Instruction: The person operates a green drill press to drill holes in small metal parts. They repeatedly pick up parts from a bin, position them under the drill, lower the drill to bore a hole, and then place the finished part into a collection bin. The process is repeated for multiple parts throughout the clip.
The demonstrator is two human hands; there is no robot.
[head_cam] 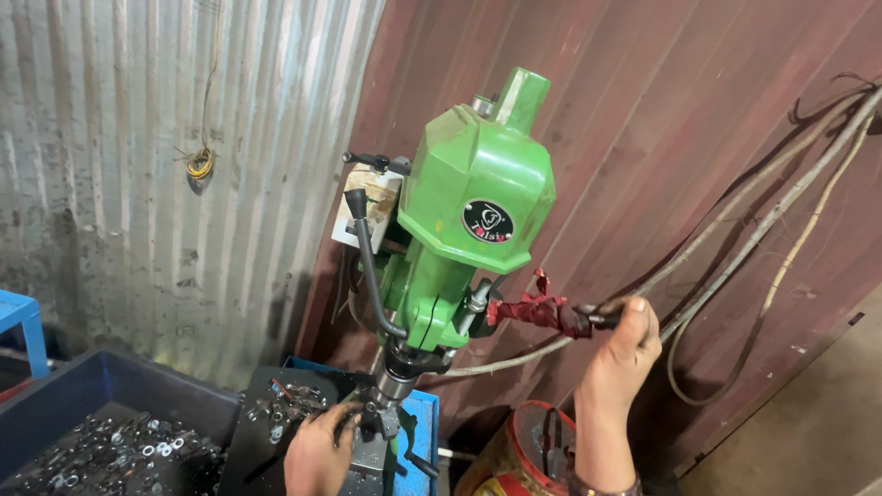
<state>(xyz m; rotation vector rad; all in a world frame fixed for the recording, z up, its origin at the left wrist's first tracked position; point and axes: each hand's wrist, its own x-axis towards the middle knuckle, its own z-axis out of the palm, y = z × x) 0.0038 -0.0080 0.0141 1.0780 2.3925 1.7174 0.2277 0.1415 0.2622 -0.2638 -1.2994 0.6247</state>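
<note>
L hand (317,450) prob. on workpiece; R hand (625,344) round drill lever (551,314).

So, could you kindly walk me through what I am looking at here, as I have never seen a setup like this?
There is one picture, taken by a camera on the person's head, looking down at their own two hands. The large green machine is a small bench drill press standing against corrugated metal walls. The right hand grips the feed handle, a lever wrapped in red tape on the machine's side. The left hand rests at the clamp below the spindle; whether it holds a piece there I cannot tell. On the left, a dark blue tray holds many small metal rings, and more small parts lie on a black surface beside the left hand. Grey cables run along the wall, and a red drum with pliers on its lid stands below the right arm.
</note>
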